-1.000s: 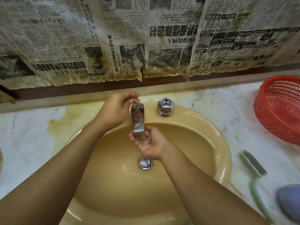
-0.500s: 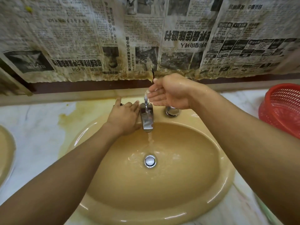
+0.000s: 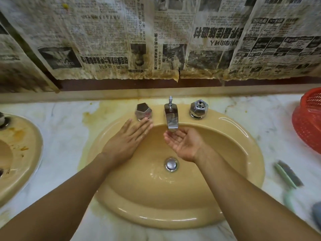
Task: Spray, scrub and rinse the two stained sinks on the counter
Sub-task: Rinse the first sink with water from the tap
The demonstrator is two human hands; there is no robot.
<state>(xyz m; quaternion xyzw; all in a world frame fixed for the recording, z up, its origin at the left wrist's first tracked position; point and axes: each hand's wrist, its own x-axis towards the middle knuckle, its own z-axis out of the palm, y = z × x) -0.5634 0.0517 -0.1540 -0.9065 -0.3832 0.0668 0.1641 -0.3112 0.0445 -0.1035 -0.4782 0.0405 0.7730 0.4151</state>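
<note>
A tan oval sink (image 3: 243, 141) fills the middle of the marble counter, with a chrome drain (image 3: 171, 164) and wet basin. My left hand (image 3: 126, 141) lies flat, palm down, on the sink's back left rim, fingertips just below the left chrome knob (image 3: 143, 111). My right hand (image 3: 184, 145) is cupped palm up under the chrome spout (image 3: 171, 118), holding nothing. A right knob (image 3: 199, 108) stands beside the spout. A second tan sink (image 3: 20, 153) with brown stains shows at the left edge.
A green-handled scrub brush (image 3: 287, 175) lies on the counter to the right, a grey-blue object (image 3: 317, 214) near it at the frame edge. A red plastic basket (image 3: 309, 122) stands at far right. Stained newspaper (image 3: 156, 40) covers the wall behind. Yellow stains (image 3: 97, 112) mark the counter left of the sink.
My right hand came down from above the spout and now cups beneath it. My left hand left the knob and flattened on the rim. The view pulled back, showing the left sink.
</note>
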